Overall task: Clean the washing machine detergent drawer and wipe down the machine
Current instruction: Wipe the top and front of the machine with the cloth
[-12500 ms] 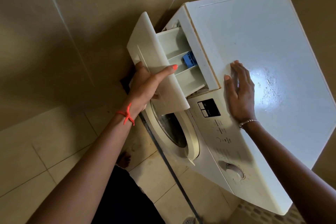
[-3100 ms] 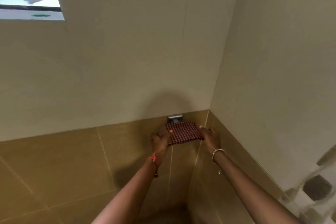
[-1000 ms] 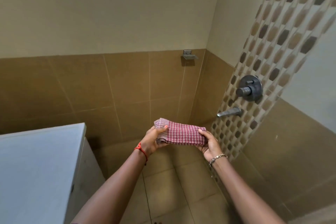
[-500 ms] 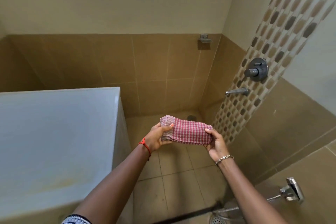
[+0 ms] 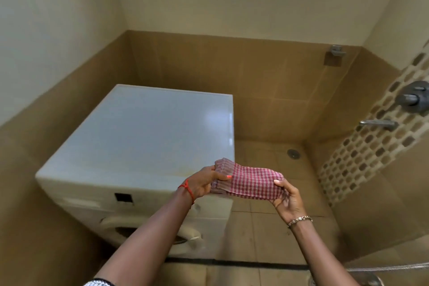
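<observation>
My left hand (image 5: 204,183) pinches one end of the folded red-checked cloth (image 5: 248,181), thumb on top; my right hand (image 5: 286,199) grips the other end, fingers curled beneath. The cloth hangs between them in the air, just over the front right corner of the white washing machine (image 5: 144,132).

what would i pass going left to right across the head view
washing machine → left hand → checked cloth → right hand → tap spout → shower valve
</observation>
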